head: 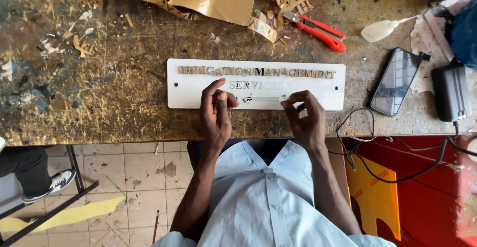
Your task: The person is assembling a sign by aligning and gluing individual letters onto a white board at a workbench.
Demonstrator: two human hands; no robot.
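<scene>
1. Sign plate lies flat on desk, centre, near front edge.
2. L hand on plate's front-left part; R hand at plate's front edge, right of L hand.
3. Pliers behind plate, towards its right end.
4. Cardboard sheet at desk's back edge, left of pliers.
5. Phone right of plate, apart from it.
6. Charger block right of phone; its cable hangs off desk's front edge.
7. Shoe on floor, below desk, far left.
</scene>
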